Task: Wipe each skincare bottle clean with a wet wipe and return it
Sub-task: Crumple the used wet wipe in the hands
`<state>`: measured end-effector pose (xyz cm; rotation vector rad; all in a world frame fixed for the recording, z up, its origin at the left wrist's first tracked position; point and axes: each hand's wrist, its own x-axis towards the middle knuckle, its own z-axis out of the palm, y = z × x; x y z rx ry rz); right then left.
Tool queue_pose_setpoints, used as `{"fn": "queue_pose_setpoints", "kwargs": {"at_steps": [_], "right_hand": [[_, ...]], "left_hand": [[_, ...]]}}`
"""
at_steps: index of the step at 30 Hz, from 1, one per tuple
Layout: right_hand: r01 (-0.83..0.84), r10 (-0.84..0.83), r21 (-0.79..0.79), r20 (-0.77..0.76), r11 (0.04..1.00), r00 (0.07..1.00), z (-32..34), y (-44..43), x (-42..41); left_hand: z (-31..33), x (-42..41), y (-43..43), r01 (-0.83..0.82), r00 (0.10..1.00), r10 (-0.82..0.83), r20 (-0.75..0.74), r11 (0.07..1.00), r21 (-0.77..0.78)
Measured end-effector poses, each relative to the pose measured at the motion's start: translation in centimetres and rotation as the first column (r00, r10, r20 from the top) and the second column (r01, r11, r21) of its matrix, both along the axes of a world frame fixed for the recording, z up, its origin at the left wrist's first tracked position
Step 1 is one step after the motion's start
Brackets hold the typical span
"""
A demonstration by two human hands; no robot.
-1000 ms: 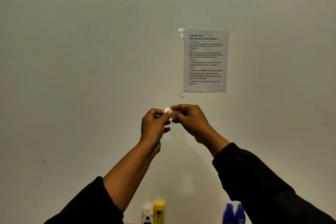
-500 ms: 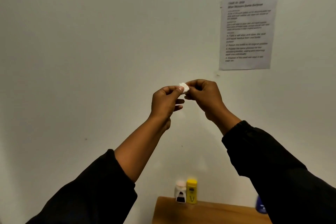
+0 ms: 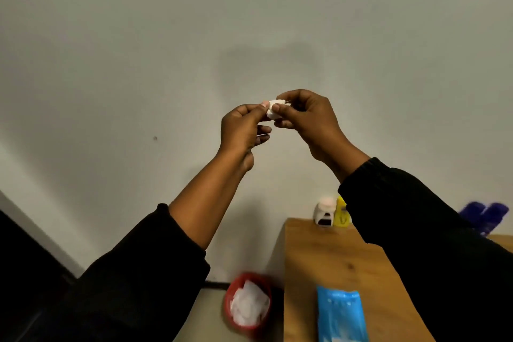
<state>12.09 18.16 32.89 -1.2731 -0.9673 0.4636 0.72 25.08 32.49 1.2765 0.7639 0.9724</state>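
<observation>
A small folded white wet wipe point(image 3: 273, 111) is held up before the wall point(image 3: 138, 36), caught between both grips. The left grip point(image 3: 244, 128) pinches its left edge between thumb and forefinger, the lower fingers loosely curled beneath. The right grip point(image 3: 308, 119) is clamped on its right side with the thumb and fingertips closed on it.

Well below the right grip, a white bottle point(image 3: 323, 212) and a yellow bottle point(image 3: 340, 214) stand upright just beside each other on the wooden table point(image 3: 333, 253). The right sleeve point(image 3: 416, 230) hides part of the yellow one. Beyond that sleeve, two blue bottles point(image 3: 485, 216) show blurred.

Far below the grips, a blue wipe pack point(image 3: 342, 314) lies on the table. A red bin point(image 3: 229, 290) with crumpled white material inside stands just left of the table.
</observation>
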Motion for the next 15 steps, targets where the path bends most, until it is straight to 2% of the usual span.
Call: {"fn": "queue_pose_setpoints", "kwargs": {"at_steps": [6,10,13,15], "right_hand": [[0.005,-0.02,-0.182,-0.079,0.983,0.997,-10.9,3.5,-2.8],[-0.02,0.004,-0.344,-0.049,0.939,0.999,-18.2,4.8,-4.3],[-0.018,-0.002,-0.46,-0.042,0.888,0.999,-23.8,5.4,-5.3],[-0.01,-0.042,-0.51,-0.09,0.86,0.995,-27.5,5.6,-6.2]], "left_hand": [[-10.7,-2.3,2.9,-0.025,0.996,0.005,-0.088,0.973,-0.231],[-17.7,-4.0,3.8,-0.062,0.984,-0.004,-0.18,0.931,-0.36],[-22.3,-5.3,4.4,-0.071,0.963,-0.056,-0.262,0.89,-0.45],[-25.1,-6.2,4.8,-0.069,0.937,-0.112,-0.33,0.869,-0.49]]}}
